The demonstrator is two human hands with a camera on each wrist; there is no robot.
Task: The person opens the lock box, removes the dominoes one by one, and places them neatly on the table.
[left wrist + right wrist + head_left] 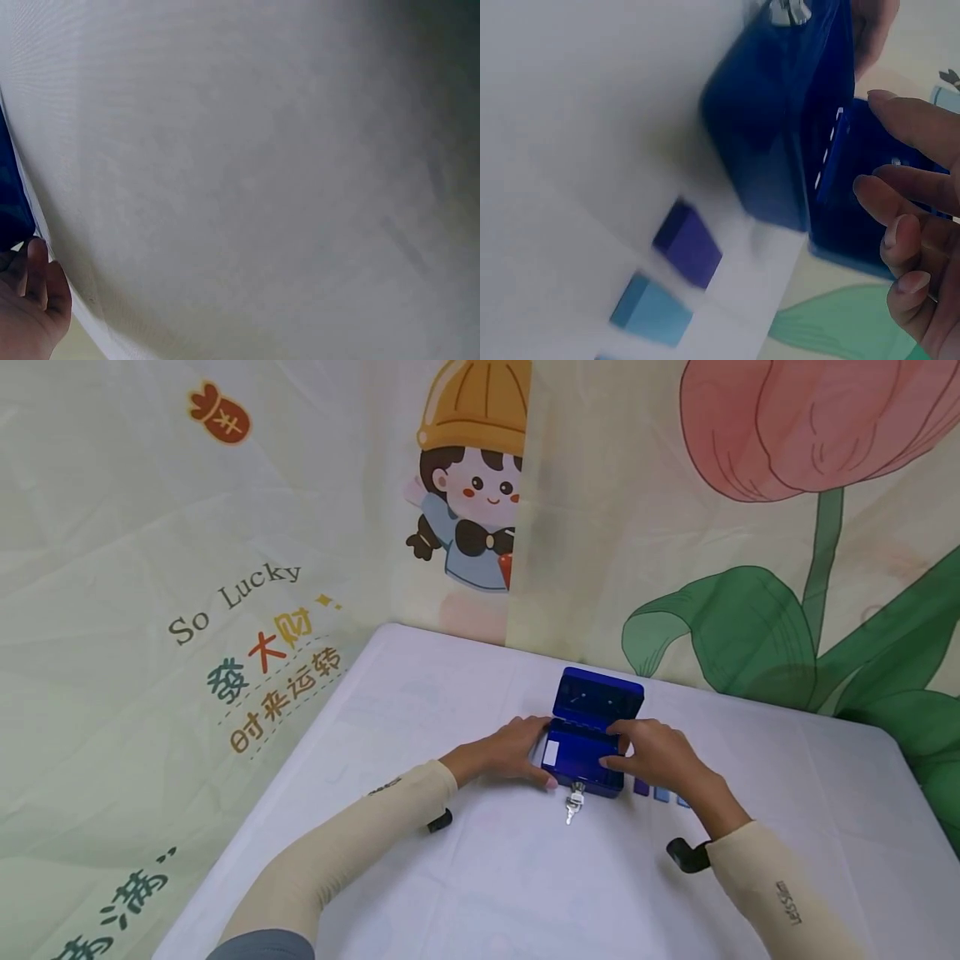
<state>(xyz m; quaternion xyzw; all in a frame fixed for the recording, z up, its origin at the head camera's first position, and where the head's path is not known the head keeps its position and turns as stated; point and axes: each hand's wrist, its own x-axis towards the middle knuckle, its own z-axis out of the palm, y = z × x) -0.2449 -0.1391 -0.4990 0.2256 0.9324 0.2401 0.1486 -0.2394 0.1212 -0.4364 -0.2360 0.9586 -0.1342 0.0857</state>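
Observation:
A blue metal cash box stands on the white table with its lid raised at the back. Silver keys hang from the lock on its front. My left hand holds the left side of the box, fingers at the rear corner and thumb at the front one. Over the right part of the box is my right hand, thumb and forefinger spread apart. In the right wrist view its fingers are loosely bent with nothing between them, and the box's open inside lies beyond.
Right of the box, a purple block, a light blue block and a third bluish block lie in a row on the table. A printed cloth hangs close behind the table's back edge.

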